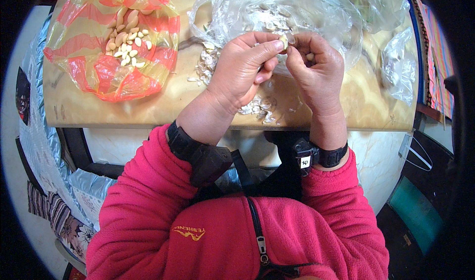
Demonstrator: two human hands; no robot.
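A garlic clove (283, 39) is pinched between thumb and forefinger of my left hand (250, 62), above the table's middle. My right hand (316, 65) meets it there, thumb and forefinger closed on a thin piece of garlic skin (291, 39) at the clove's side. Another pale clove (310, 57) shows in the curl of my right fingers. To the left, peeled garlic cloves (129, 47) lie heaped on a red-and-yellow striped plastic bag (158, 74). Papery garlic skins (260, 107) are scattered below my hands, and more lie beside my left wrist.
A large clear plastic bag (316, 8) with garlic skins spreads beyond my hands. A smaller crumpled clear bag (398, 65) lies near the right edge of the marbled tan table (123, 114). A dark chair with a green seat (414, 213) stands at the lower right.
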